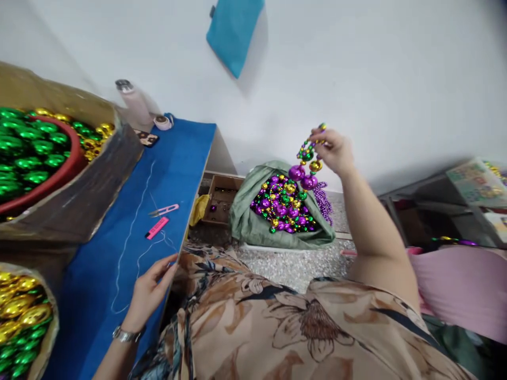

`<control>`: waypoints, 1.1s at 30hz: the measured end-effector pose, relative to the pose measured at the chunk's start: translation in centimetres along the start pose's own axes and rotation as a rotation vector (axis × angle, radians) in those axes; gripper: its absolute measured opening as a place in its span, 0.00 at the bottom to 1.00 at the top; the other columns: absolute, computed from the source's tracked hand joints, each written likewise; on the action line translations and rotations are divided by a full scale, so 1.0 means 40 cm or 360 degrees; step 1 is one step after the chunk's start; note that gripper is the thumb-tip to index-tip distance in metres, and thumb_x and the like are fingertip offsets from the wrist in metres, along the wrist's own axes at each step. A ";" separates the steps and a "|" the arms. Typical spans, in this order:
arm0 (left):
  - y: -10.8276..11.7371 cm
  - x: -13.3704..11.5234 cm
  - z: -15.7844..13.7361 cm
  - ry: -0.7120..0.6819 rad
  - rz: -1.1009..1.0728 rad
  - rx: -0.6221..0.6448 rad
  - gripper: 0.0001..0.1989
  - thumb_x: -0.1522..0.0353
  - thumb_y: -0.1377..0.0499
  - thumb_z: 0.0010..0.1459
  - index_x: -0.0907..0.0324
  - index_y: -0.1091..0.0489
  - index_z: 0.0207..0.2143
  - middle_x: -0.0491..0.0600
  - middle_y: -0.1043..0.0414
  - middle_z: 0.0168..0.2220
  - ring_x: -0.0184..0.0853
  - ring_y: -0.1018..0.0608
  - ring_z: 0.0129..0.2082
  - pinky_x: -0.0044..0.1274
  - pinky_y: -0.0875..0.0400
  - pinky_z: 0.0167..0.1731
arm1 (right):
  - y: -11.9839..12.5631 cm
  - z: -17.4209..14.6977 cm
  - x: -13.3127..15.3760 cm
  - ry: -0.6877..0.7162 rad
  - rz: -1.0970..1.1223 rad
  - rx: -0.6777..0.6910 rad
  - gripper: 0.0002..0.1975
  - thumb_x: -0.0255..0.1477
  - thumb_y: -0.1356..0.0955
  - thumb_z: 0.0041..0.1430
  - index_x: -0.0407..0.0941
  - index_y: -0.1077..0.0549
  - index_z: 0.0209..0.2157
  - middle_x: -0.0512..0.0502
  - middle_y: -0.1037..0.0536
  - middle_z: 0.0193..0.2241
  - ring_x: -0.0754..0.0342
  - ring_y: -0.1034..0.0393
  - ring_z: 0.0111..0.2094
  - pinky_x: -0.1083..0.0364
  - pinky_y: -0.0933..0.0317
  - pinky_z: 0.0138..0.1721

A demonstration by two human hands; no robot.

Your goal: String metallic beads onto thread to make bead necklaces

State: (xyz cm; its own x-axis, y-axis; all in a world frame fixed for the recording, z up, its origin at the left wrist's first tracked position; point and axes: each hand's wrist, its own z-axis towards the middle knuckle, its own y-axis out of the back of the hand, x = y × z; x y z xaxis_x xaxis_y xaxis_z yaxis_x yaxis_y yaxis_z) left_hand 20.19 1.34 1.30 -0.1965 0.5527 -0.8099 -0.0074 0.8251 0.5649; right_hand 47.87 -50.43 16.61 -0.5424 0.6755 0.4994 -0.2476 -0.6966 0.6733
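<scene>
Raised over the sack, my right hand (336, 150) is closed on a bead necklace (309, 171), which hangs bunched in purple, gold and green with large purple beads at the bottom. Below it, the green cloth sack (241, 216) stands open on the floor, filled with similar strung beads (281, 206). My left hand (150, 287) rests at the edge of the blue table (99, 269), fingers pinched together; what they hold is too small to tell. White thread (124, 248) loops across the table near it. Thread snips (164, 211) and a pink cutter-like tool (157, 228) lie just beyond.
Boxes of green and gold beads (27, 148) line the table's left side, one holding a red tub (75, 158). A bottle (134, 100), a tape roll (163, 122) and a phone (146, 138) lie at the back. A cardboard box (224, 198) sits beside the sack.
</scene>
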 end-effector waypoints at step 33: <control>-0.122 -0.028 -0.061 0.0223 -0.0056 0.0171 0.29 0.48 0.45 0.56 0.60 0.27 0.48 0.54 0.23 0.47 0.41 0.20 0.44 0.32 0.25 0.49 | -0.562 -0.776 -0.012 -0.0906 -0.0859 0.1651 0.27 0.30 0.47 0.65 0.56 0.45 0.65 0.41 0.24 0.42 0.45 0.32 0.47 0.41 0.37 0.50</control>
State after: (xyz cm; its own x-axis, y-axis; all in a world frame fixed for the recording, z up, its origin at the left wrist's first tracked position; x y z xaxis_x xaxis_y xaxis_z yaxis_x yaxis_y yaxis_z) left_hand 18.05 -3.58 -0.16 -0.3325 0.5078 -0.7947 0.0864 0.8555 0.5105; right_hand 28.77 -42.58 -15.70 -0.0916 0.9956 0.0221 0.5451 0.0315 0.8377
